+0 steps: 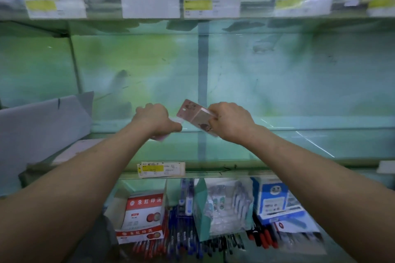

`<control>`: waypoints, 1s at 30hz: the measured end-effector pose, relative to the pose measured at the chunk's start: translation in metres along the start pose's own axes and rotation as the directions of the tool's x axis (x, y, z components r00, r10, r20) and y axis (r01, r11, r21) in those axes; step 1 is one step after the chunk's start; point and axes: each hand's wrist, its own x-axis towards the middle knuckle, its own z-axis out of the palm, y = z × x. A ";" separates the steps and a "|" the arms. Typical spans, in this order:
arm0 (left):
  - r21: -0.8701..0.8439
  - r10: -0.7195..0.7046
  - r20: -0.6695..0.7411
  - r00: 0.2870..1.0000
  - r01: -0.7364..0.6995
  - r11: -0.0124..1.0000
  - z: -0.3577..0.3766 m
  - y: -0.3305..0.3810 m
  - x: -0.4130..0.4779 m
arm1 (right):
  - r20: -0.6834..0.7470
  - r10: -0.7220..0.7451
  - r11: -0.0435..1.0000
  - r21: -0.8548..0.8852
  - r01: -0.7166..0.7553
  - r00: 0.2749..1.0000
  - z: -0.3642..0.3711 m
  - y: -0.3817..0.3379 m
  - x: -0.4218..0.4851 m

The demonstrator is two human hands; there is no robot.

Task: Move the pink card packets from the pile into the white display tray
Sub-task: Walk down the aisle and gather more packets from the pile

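Pink card packets point(195, 116) sit as a stack in the air above the glass shelf point(277, 134), between two outstretched arms with the backs of the hands up. The right hand point(229, 121) grips the stack's right end with curled fingers. The stack's long axis slants from its free upper-left end down to the right. The left hand point(155, 118), just beside it, is closed round a thin packet point(174, 122), mostly hidden.
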 end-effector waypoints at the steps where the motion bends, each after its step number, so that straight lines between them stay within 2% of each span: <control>1: -0.004 0.015 -0.001 1.000 -0.015 1.000 -0.002 0.013 -0.004 | -0.011 0.015 1.000 -0.008 -0.015 1.000 -0.008 0.008 -0.008; 7: -0.034 0.126 -0.005 0.992 -0.126 0.991 -0.013 0.097 -0.043 | -0.075 0.092 0.993 -0.073 -0.098 0.993 -0.053 0.059 -0.065; 16: -0.170 0.224 0.034 0.974 -0.215 0.962 -0.008 0.221 -0.130 | -0.076 0.290 0.950 -0.103 -0.296 0.954 -0.116 0.122 -0.183; 23: -0.286 0.353 0.100 0.930 -0.313 0.906 0.007 0.309 -0.206 | -0.085 0.462 0.873 -0.135 -0.469 0.883 -0.153 0.160 -0.280; 30: -0.385 0.473 0.157 0.867 -0.387 0.838 0.030 0.381 -0.281 | -0.102 0.631 0.757 -0.132 -0.639 0.769 -0.176 0.191 -0.377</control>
